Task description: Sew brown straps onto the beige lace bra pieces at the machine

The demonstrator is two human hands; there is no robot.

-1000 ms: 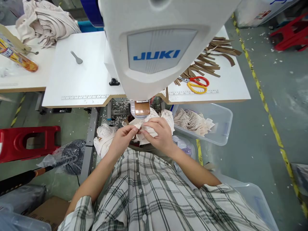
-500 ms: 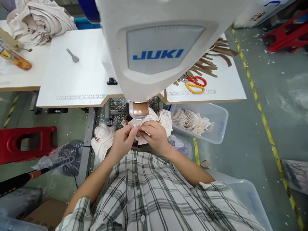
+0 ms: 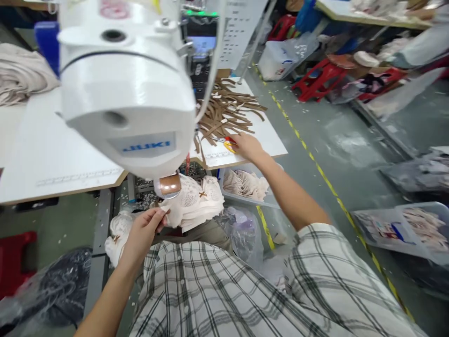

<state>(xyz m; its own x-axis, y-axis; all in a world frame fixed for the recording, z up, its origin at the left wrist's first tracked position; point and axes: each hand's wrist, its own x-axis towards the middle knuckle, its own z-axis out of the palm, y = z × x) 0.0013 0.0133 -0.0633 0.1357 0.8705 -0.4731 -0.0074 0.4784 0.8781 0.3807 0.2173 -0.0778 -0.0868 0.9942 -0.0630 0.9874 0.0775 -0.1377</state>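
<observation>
My left hand is closed in a pinch at the near left edge of a cream lace bra, which has a small brown bow and lies under the machine's needle area. A small brown bit shows by those fingertips. On the right of the white table, my right hand has its fingers on the red and yellow handles of a pair of scissors. The blades point left toward brown fabric strips. Another cream bra with a bow hangs beside my left wrist.
A white JUKI sewing machine head stands over the bra. Below the right table edge is a clear plastic bin of cream pieces. Stacked cream fabric lies at far left. Red stools and yellow-black tape are on the floor.
My right hand has left the bra and moved right and forward to the scissors on the table. My left hand stays at the bra. The view has turned right.
</observation>
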